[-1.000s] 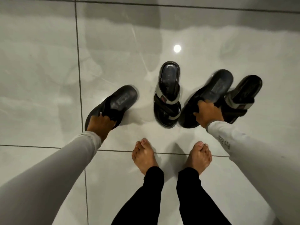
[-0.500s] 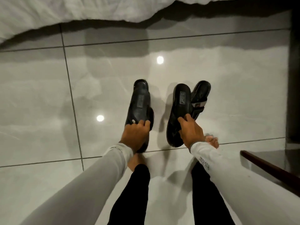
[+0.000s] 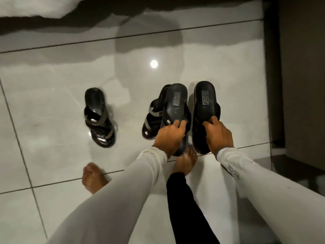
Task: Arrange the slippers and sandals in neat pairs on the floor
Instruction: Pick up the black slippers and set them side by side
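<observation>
Two black slippers with a label on the footbed are in my hands, side by side at the right. My left hand (image 3: 169, 136) grips the left slipper (image 3: 175, 104) at its strap end. My right hand (image 3: 219, 134) grips the right slipper (image 3: 204, 101) the same way. A glossy black sandal with grey straps (image 3: 151, 118) lies on the floor just left of the held slipper and is partly hidden by it. Its matching sandal (image 3: 98, 117) lies alone farther left on the tiles.
Glossy grey floor tiles (image 3: 52, 103) reflect a ceiling light. White bedding (image 3: 35, 6) hangs at the top left. A dark wooden cabinet or door (image 3: 299, 76) stands along the right edge. My bare feet (image 3: 93, 178) stand near the slippers, one just below my left hand.
The view has swung and both hands have carried the two black slippers to the right, near the dark furniture. The lone strapped sandal has come into view at the left.
</observation>
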`<state>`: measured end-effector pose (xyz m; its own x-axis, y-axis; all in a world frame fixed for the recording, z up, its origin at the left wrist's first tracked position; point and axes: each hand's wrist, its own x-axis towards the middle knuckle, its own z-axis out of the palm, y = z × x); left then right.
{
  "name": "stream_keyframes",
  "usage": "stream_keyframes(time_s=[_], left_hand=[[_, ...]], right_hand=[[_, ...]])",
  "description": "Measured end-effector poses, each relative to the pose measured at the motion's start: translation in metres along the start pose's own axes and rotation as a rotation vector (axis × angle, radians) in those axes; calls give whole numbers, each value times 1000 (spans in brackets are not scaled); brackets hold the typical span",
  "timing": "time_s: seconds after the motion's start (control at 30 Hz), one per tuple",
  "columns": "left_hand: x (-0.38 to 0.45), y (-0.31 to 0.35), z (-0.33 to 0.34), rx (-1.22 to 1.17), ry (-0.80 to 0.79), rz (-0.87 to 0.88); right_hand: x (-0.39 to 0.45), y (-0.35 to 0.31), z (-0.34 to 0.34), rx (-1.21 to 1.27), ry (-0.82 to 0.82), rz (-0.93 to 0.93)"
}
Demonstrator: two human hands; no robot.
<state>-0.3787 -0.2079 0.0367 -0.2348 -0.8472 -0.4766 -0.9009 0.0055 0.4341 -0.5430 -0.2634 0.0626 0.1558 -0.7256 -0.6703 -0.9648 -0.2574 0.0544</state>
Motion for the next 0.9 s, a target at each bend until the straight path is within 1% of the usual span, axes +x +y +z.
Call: stream_keyframes(time_s=[0.1, 0.2, 0.3, 0.4, 0.53, 0.7, 0.8, 0.9], left_hand=[[40, 24, 20, -123, -20, 24], [76, 30, 40, -201, -100, 17], [97, 17, 59, -127, -148, -27], [96, -3, 73, -33, -140, -98], [72, -34, 75, -60, -159, -211], [33, -87, 72, 10, -199, -331], [19, -104, 71, 3, -204, -365], [22, -104, 69, -55, -177, -356]], right_hand=[[14, 35, 7, -7, -2, 26], [33, 61, 19, -32, -20, 33], [51, 74, 29, -63, -37, 13], [65, 74, 37, -87, -60, -12], [74, 50, 43, -62, -82, -55], [83, 0, 51, 57, -99, -96], [89, -27, 57, 96, -111, -108], [94, -47, 62, 117, -145, -132]])
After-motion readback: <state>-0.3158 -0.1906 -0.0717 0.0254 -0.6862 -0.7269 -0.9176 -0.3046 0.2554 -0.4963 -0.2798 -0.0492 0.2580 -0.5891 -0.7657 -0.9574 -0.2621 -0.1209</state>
